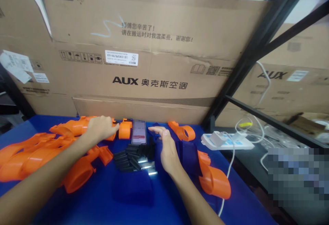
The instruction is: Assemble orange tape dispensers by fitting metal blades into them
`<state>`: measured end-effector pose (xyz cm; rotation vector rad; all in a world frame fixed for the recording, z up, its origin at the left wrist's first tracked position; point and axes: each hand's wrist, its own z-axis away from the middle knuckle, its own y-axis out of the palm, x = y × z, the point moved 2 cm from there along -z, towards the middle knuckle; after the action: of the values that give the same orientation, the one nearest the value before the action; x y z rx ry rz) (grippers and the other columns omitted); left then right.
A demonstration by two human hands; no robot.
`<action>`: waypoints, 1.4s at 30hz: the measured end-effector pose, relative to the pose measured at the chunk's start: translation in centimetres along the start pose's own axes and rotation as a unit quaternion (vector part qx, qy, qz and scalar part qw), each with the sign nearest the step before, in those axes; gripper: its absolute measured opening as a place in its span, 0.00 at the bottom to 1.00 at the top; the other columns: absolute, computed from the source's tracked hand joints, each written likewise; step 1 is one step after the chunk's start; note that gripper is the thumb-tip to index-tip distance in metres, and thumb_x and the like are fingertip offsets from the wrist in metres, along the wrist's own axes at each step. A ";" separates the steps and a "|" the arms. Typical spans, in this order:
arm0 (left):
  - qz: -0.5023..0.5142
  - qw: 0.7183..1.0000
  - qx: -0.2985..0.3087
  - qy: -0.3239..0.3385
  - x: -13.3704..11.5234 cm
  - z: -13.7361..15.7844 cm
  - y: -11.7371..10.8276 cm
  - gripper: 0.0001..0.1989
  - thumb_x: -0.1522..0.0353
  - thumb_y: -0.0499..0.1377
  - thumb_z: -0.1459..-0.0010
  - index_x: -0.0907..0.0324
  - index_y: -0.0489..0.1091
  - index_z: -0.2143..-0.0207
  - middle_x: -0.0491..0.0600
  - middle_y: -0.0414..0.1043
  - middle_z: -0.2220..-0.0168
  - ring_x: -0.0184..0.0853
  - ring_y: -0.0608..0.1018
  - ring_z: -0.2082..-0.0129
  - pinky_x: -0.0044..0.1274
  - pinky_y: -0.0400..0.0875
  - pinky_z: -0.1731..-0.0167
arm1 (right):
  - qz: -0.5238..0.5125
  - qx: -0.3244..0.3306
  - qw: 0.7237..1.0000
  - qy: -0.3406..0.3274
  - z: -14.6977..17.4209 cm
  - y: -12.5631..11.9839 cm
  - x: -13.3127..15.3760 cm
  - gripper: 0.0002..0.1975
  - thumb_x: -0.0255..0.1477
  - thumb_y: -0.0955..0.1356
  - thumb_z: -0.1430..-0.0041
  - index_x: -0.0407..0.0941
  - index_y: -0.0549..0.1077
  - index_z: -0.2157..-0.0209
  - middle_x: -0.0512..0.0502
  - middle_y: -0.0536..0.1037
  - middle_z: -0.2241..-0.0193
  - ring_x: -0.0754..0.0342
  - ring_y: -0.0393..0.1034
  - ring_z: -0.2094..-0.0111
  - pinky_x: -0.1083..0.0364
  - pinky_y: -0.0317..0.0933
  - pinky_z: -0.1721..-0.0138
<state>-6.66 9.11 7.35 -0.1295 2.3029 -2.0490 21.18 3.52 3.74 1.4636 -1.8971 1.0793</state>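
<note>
My left hand [100, 128] is at the back left of the blue tabletop, its fingers curled down over an orange plastic part [79, 128] and its thumb pointing right. Its fingertips are hidden. Just right of the thumb stands another orange part [124, 130] with a rounded, ring-like body. My right hand [168, 151] hovers over or rests against a dark blue plastic piece [158, 160]; contact is unclear. Its fingers stretch to the left, with nothing visible in them. Between the hands lie a phone [138, 132] with a lit screen and a pile of black strip-like pieces [128, 159].
Several orange parts [33, 156] crowd the left side. Two more, one an orange ring part [214, 182], lie at right. A white power strip [226, 141] with cables sits beyond the right edge. A cardboard sheet [151, 67] and dark frame posts [241, 81] close off the back.
</note>
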 end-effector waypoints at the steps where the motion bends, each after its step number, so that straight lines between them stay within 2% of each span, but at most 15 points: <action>1: -0.001 1.000 -0.001 0.006 0.1 0.0 0.2 0.30 0.48 0.49 0.41 0.60 0.82 0.63 0.67 0.81 0.58 0.60 0.80 0.53 0.40 0.71 0.57 | 0.000 0.002 1.000 0.000 0.0 0.0 0.0 0.31 0.43 0.49 0.24 0.51 0.79 0.50 0.44 0.79 0.50 0.46 0.70 0.47 0.42 0.62 0.42; 3: -0.008 1.000 -0.014 0.020 0.6 -0.1 0.3 0.33 0.47 0.45 0.38 0.60 0.82 0.60 0.67 0.79 0.54 0.59 0.78 0.49 0.40 0.70 0.54 | 0.001 0.003 1.000 -0.002 0.0 0.0 0.0 0.31 0.43 0.48 0.24 0.51 0.79 0.50 0.44 0.79 0.50 0.46 0.70 0.47 0.42 0.62 0.43; 6: -0.025 0.998 -0.049 0.027 2.1 -0.5 -0.1 0.35 0.49 0.40 0.34 0.60 0.79 0.51 0.67 0.76 0.50 0.58 0.75 0.45 0.40 0.69 0.50 | 0.004 -0.004 1.000 -0.002 0.1 0.0 0.0 0.32 0.43 0.48 0.24 0.51 0.79 0.50 0.44 0.79 0.50 0.46 0.70 0.47 0.42 0.63 0.44; 9: -0.037 0.999 -0.035 0.011 3.7 -1.0 -0.3 0.34 0.48 0.44 0.35 0.61 0.77 0.46 0.69 0.77 0.52 0.59 0.76 0.47 0.41 0.69 0.52 | 0.005 -0.006 1.000 0.000 0.1 0.0 0.1 0.32 0.44 0.48 0.24 0.50 0.78 0.51 0.44 0.79 0.50 0.46 0.70 0.47 0.43 0.63 0.44; 12: -0.045 0.999 0.003 0.004 4.6 -1.1 0.0 0.37 0.45 0.46 0.38 0.62 0.79 0.49 0.71 0.79 0.56 0.62 0.78 0.51 0.42 0.70 0.55 | 0.009 -0.003 1.000 0.000 0.0 0.0 0.1 0.32 0.43 0.48 0.24 0.50 0.79 0.51 0.44 0.79 0.51 0.46 0.70 0.47 0.43 0.63 0.45; 15: -0.031 0.999 0.012 0.004 5.3 -1.0 0.2 0.35 0.44 0.47 0.39 0.58 0.80 0.50 0.68 0.81 0.56 0.61 0.80 0.53 0.41 0.70 0.57 | 0.013 0.000 1.000 -0.001 -0.1 0.0 0.0 0.32 0.43 0.48 0.24 0.51 0.79 0.51 0.44 0.79 0.50 0.46 0.71 0.48 0.44 0.64 0.45; 18: -0.012 1.000 0.011 0.006 6.1 -0.9 0.5 0.29 0.47 0.51 0.41 0.53 0.81 0.52 0.64 0.82 0.57 0.59 0.80 0.53 0.40 0.70 0.56 | 0.009 0.001 1.000 -0.001 -0.1 0.0 -0.1 0.32 0.44 0.48 0.24 0.50 0.79 0.52 0.45 0.79 0.50 0.46 0.71 0.48 0.44 0.64 0.45; 23: -0.006 1.000 -0.002 0.012 6.8 -0.7 1.1 0.24 0.52 0.58 0.46 0.55 0.80 0.53 0.63 0.81 0.55 0.58 0.80 0.53 0.38 0.70 0.56 | -0.007 0.014 1.000 0.011 0.0 0.2 -0.3 0.32 0.44 0.48 0.24 0.50 0.79 0.52 0.44 0.79 0.50 0.46 0.71 0.47 0.44 0.62 0.43; 27: 0.003 1.000 -0.015 0.023 6.7 -0.5 1.5 0.22 0.58 0.59 0.46 0.55 0.77 0.51 0.62 0.79 0.50 0.56 0.79 0.52 0.36 0.70 0.57 | -0.010 0.016 1.000 0.019 0.0 0.2 -0.4 0.32 0.45 0.48 0.24 0.50 0.80 0.52 0.45 0.80 0.50 0.46 0.71 0.47 0.45 0.61 0.43; 31: 0.053 0.996 -0.065 0.019 6.7 -0.2 0.8 0.20 0.57 0.60 0.46 0.55 0.76 0.54 0.59 0.77 0.52 0.53 0.80 0.55 0.35 0.70 0.56 | -0.012 0.014 1.000 0.011 -0.1 0.1 -0.1 0.33 0.46 0.48 0.24 0.50 0.80 0.54 0.45 0.80 0.50 0.45 0.71 0.47 0.45 0.61 0.44; 35: 0.098 0.983 -0.154 0.022 6.9 0.2 -1.3 0.18 0.55 0.62 0.48 0.54 0.76 0.58 0.56 0.75 0.55 0.52 0.79 0.57 0.36 0.70 0.57 | -0.014 0.018 1.000 0.008 -0.1 0.1 0.1 0.33 0.46 0.48 0.24 0.50 0.80 0.55 0.44 0.80 0.51 0.45 0.70 0.47 0.45 0.61 0.44; 39: 0.143 0.957 -0.251 0.037 6.1 1.2 -4.1 0.17 0.57 0.65 0.49 0.54 0.76 0.58 0.53 0.72 0.57 0.48 0.78 0.58 0.35 0.70 0.57 | -0.019 0.022 0.999 0.015 0.0 0.1 0.2 0.33 0.46 0.49 0.24 0.49 0.80 0.55 0.44 0.80 0.51 0.45 0.70 0.47 0.45 0.61 0.44; 42: 0.204 0.928 -0.300 0.078 3.9 3.3 -5.8 0.14 0.59 0.66 0.49 0.54 0.76 0.61 0.48 0.70 0.63 0.43 0.77 0.61 0.32 0.70 0.58 | -0.041 0.022 0.999 0.026 -0.1 0.2 0.2 0.29 0.46 0.52 0.25 0.48 0.79 0.54 0.43 0.80 0.54 0.46 0.72 0.50 0.46 0.62 0.46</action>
<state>-10.10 4.80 12.76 0.4664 2.6835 -1.1581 20.90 3.55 3.87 1.5085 -1.7736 1.1161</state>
